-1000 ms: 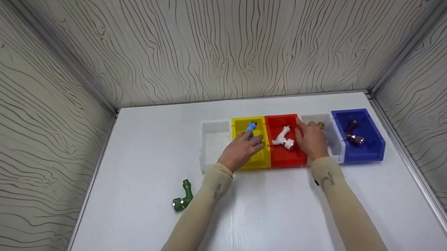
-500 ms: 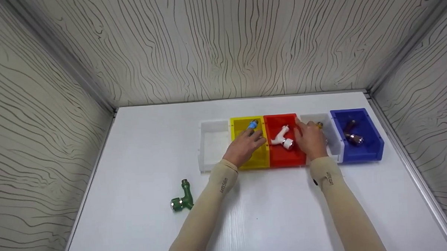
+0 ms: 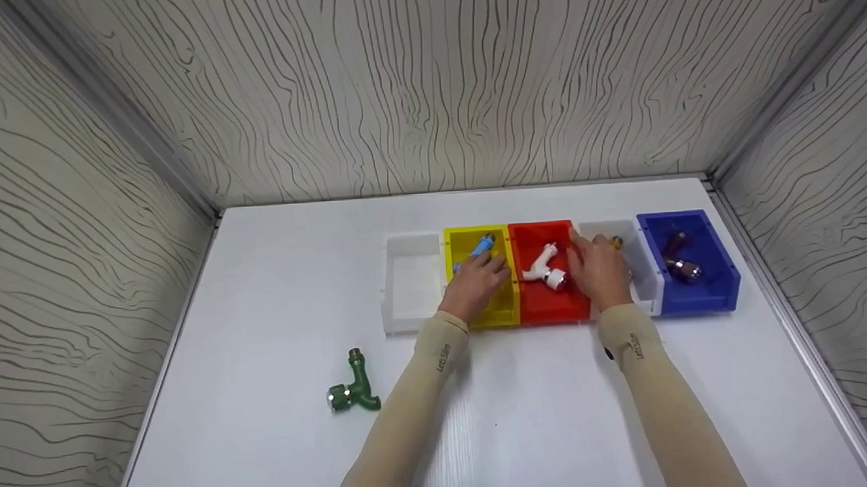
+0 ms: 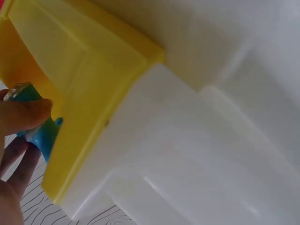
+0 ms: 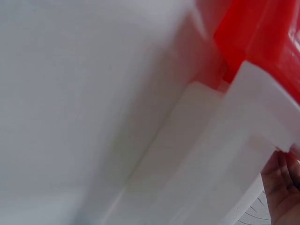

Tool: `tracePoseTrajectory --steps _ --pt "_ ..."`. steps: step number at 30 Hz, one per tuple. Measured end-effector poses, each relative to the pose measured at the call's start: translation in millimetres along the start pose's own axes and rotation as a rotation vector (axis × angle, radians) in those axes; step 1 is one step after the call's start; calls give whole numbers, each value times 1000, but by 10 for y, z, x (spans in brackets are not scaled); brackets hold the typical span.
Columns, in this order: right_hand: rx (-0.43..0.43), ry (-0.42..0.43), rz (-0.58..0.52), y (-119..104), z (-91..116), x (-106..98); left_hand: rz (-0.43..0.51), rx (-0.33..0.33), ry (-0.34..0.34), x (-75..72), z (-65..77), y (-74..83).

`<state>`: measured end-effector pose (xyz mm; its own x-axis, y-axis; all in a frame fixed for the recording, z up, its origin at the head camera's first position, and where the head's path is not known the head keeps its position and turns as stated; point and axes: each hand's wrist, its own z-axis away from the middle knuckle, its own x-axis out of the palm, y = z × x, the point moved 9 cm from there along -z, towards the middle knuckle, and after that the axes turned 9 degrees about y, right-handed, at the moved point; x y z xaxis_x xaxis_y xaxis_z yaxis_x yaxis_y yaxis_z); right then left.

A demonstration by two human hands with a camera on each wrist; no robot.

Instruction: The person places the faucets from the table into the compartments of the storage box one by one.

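In the head view my left hand (image 3: pixel 476 285) reaches into the yellow bin (image 3: pixel 507 316) with a blue tap (image 3: pixel 482 245). The left wrist view shows thumb and fingers pinching the tap's blue handle end (image 4: pixel 43 136) close to the bin wall. My right hand (image 3: pixel 602 270) grips the shared wall between the red bin (image 3: pixel 551 313) and a white bin (image 3: pixel 648 294), thumb on the red side. In the right wrist view its fingers (image 5: pixel 281 187) curl beneath the white wall. A white tap (image 3: pixel 546 268) lies in the red bin; a yellow-ended tap (image 3: pixel 616 242) is mostly hidden by my right hand.
A translucent white bin (image 3: pixel 415 323) is at the row's left end. On the right, a blue bin (image 3: pixel 723 291) contains a brown tap (image 3: pixel 683 267). A green tap (image 3: pixel 358 390) lies on the white table (image 3: pixel 263 314), left of my left sleeve. Patterned walls enclose the back and sides.
My left hand has shifted within the yellow bin, and more of the blue tap shows now. The left forearm has swung right, uncovering the green tap. My right hand stays on the bin wall.
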<state>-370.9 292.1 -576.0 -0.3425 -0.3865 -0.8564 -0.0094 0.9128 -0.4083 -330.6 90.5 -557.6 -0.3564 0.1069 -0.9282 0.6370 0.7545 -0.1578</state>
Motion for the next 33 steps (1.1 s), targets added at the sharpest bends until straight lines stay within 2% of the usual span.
tracePoseTrajectory --steps 7,13,21,29,33 --pt "3 -6 -2 0 -8 -18 30 -51 52 13 -27 22" --pt "31 -34 -3 25 -3 8 37 -103 20 112 -19 34" --pt "-40 36 5 -17 -12 -34 1 -99 86 114 -30 62" --pt "-4 -2 -16 -9 -7 7 60 -174 11 258 8 9" --pt "-4 -1 -10 -5 -17 7 56 -167 18 272 2 19"
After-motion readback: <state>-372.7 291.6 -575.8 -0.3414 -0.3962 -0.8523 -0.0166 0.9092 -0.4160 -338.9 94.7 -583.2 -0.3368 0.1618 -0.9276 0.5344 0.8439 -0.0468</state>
